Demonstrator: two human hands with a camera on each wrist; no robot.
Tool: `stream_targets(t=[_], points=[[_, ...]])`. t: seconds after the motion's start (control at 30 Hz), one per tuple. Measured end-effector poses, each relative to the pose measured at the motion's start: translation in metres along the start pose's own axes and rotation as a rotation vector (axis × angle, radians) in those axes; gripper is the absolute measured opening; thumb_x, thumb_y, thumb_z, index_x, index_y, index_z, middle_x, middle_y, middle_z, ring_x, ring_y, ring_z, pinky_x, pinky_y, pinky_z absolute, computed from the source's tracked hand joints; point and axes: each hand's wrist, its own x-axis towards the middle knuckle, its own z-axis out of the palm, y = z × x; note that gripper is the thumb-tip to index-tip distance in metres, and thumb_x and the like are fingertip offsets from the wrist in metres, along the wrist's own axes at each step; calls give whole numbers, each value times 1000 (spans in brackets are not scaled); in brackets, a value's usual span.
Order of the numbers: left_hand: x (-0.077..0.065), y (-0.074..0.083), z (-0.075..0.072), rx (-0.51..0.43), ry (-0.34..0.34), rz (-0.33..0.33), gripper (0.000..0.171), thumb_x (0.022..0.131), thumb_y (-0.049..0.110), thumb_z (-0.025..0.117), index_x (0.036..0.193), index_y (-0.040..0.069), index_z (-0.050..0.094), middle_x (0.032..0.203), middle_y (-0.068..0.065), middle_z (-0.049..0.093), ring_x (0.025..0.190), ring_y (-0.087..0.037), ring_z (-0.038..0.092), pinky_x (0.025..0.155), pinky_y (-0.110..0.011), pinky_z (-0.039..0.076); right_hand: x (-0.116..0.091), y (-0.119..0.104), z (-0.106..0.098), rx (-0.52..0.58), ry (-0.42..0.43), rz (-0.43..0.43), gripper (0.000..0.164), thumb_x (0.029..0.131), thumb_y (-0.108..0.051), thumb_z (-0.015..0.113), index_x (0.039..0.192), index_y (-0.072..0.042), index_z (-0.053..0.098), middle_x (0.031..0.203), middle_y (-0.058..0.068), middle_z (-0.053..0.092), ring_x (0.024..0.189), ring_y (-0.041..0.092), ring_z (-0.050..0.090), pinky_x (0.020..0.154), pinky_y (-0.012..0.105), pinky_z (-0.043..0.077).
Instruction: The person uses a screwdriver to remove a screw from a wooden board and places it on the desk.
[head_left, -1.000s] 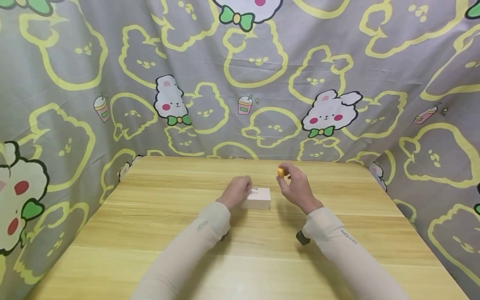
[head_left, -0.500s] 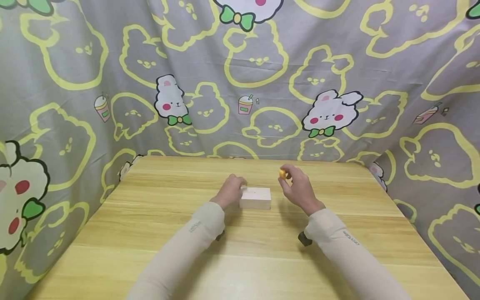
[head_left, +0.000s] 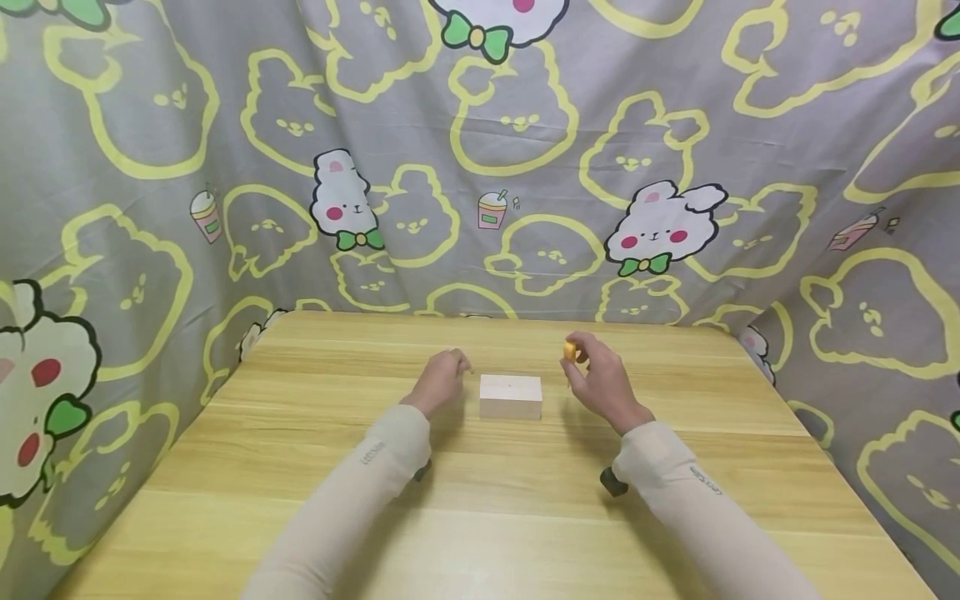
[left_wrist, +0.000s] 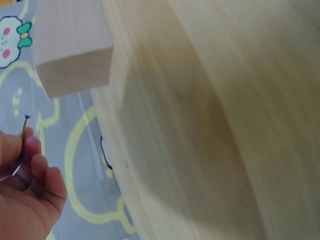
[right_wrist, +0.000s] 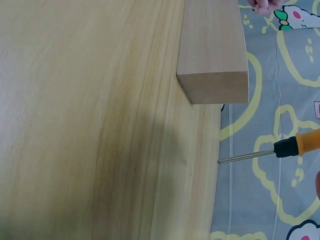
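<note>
A pale wooden block lies on the table between my two hands, with a small dark dot on its top face. To its left, my left hand pinches a screw between thumb and fingertips, its flat head sticking out past them. My right hand, off the block's right side, grips a screwdriver by its orange handle. In the right wrist view the screwdriver shows a black collar and a thin metal shaft, its tip apart from the block. Most of that hand is outside the right wrist view.
The block stands on a wood-grain table. Behind the table and along both sides hangs a grey curtain printed with yellow outlines and white rabbits. A dark wrist camera sits under the right cuff.
My left hand has drawn back leftward from over the block, carrying the screw, so the block's whole top shows. My right hand has shifted slightly right with the screwdriver.
</note>
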Motion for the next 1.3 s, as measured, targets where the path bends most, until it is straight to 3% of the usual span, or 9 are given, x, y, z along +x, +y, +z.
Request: stream_targets(t=[0.27,0.57,0.93,1.17,1.3], points=[[-6,-15,-3,27,43,-26,5,95,3,59,90,2,60,84,-6,63,77,-20,60,70,-29,54,-3,4,-1,-6,-7,21,33,79,3,74,105,-2,54,84,11,62,75,25,61,60,35,53],[-12,-23,-4,60,75,-77,11,83,-4,62,78,4,58,85,-8,66,76,-23,61,69,-31,55,-12,9,-1,-10,-12,6,28,78,5,74,96,-1,54,85,13,63,74,28,63,61,38,55],[-17,-24,-5,48,31,-177,13,79,-11,59,88,-1,58,86,-13,62,78,-27,60,71,-35,55,-23,16,1,-47,-20,-23,30,70,11,76,88,-2,55,76,8,60,67,22,58,56,35,52],[-19,-17,-8,51,-36,-275,18,76,-16,50,82,0,55,72,-9,51,59,-18,46,54,-26,45,-28,18,1,-59,-75,-15,30,69,12,76,86,-2,54,79,9,61,69,22,58,59,36,52],[-18,-14,-9,92,-53,-303,16,77,-15,56,90,-6,59,82,-15,58,63,-21,50,58,-29,51,-28,20,1,-65,-123,-35,30,67,13,76,85,-2,57,81,9,63,72,21,60,63,36,54]])
